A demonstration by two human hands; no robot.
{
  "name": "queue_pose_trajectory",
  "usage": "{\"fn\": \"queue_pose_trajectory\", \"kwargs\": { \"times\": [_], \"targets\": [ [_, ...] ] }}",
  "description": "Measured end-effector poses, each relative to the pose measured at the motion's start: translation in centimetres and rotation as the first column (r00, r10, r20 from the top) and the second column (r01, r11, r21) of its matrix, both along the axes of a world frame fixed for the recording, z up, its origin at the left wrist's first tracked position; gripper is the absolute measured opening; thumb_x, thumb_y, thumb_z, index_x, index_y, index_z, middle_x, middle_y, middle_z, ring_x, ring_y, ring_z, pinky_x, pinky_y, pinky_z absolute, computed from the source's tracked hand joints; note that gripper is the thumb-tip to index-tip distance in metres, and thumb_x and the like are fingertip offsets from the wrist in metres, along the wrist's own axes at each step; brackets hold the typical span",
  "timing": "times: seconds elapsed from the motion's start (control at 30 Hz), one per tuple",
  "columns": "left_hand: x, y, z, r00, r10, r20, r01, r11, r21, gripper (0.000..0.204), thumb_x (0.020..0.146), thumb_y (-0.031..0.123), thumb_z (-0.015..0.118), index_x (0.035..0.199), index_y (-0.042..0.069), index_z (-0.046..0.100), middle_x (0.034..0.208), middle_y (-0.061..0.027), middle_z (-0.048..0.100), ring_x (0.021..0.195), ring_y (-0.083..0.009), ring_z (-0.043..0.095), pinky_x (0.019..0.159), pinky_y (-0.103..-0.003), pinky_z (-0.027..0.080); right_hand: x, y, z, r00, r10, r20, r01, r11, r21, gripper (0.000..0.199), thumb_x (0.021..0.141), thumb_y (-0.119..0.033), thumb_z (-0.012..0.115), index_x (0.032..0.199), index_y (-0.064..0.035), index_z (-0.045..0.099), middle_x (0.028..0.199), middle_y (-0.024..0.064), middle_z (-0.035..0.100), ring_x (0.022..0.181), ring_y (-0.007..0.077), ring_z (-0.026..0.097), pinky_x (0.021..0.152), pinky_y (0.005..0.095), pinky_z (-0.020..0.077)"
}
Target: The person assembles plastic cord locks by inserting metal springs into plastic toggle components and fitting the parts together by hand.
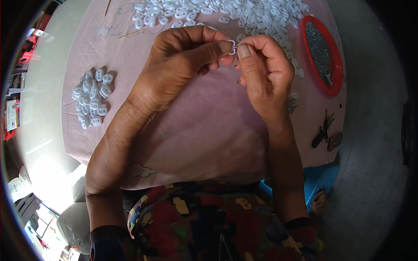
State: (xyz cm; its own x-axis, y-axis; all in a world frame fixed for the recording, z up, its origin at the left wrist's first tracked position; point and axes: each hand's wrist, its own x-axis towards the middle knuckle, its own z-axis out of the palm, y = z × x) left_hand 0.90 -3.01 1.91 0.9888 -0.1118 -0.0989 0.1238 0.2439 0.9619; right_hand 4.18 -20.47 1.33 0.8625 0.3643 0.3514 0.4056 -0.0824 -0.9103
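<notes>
Between the thumb and fingers of my left hand (172,67) is a small white plastic piece (232,48) with rounded ends. My right hand (266,71) meets it from the other side, its thumb and forefinger pinched together at the piece's edge. Whatever lies inside that right-hand pinch is too small and too covered to name. Both hands are raised over the far middle of the cloth-covered table. Behind them spreads a large heap of white two-holed plastic pieces (265,15). A smaller pile of similar pieces (92,99) sits to the left of my left forearm.
A red oval bowl (337,85) holds many small grey metal parts (317,48) at the far right. Keys (323,132) and a small dark red object (335,141) lie near the right table edge. Two thin sticks rest far left. Below the table's right corner is a blue stool (322,177).
</notes>
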Motion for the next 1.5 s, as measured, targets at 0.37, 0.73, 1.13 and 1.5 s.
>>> {"fn": "queue_pose_trajectory", "kwargs": {
  "times": [0.37,0.73,1.13,1.5],
  "targets": [
    [0.3,0.4,-0.1,0.999,0.004,0.049,-0.006,0.999,0.039,0.02,0.09,0.021,0.065,0.103,0.006,0.065,0.082,-0.0004,0.068,0.072,-0.0042,0.056,0.066,-0.018,0.041,0.5,-0.4,0.2,0.998,0.004,-0.056,-0.003,1.0,0.018,0.012,0.092,-0.012,0.06,0.095,-0.0002,0.062,0.076,-0.0019,0.058,0.065,0.002,0.049,0.051,0.0185,0.0399],
    [0.8,1.2,-0.4,0.994,0.104,-0.033,-0.104,0.995,0.001,0.017,0.091,0.019,0.063,0.101,0.005,0.065,0.085,-0.0017,0.067,0.074,-0.0048,0.059,0.066,-0.019,0.043,1.8,-1.8,-0.9,0.959,0.064,0.275,0.113,0.806,-0.581,0.022,0.08,-0.006,0.07,0.101,-0.0043,0.066,0.083,0.0063,0.065,0.074,0.015,0.062,0.067,0.0281,0.0498],
    [0.4,0.2,-0.4,0.996,0.078,0.04,-0.079,0.996,0.031,0.018,0.088,0.019,0.067,0.097,0.003,0.067,0.08,-0.0007,0.068,0.07,-0.0032,0.055,0.065,-0.019,0.043,1.5,-1.9,1.0,0.938,0.006,-0.345,-0.008,1.0,-0.006,0.033,0.088,-0.006,0.063,0.121,-0.0046,0.062,0.093,0.0029,0.065,0.076,0.0049,0.056,0.059,0.0191,0.0416],
    [0.2,-0.2,-0.6,0.996,0.077,0.049,-0.076,0.997,-0.027,0.015,0.089,0.012,0.065,0.098,-0.001,0.065,0.086,-0.0039,0.067,0.079,-0.0075,0.062,0.073,-0.021,0.047,1.4,-1.6,1.3,0.86,0.119,-0.497,0.034,0.957,0.288,0.032,0.091,-0.006,0.056,0.122,0.0022,0.059,0.105,0.009,0.065,0.086,0.0104,0.059,0.062,0.0208,0.0442]
  ]
}}
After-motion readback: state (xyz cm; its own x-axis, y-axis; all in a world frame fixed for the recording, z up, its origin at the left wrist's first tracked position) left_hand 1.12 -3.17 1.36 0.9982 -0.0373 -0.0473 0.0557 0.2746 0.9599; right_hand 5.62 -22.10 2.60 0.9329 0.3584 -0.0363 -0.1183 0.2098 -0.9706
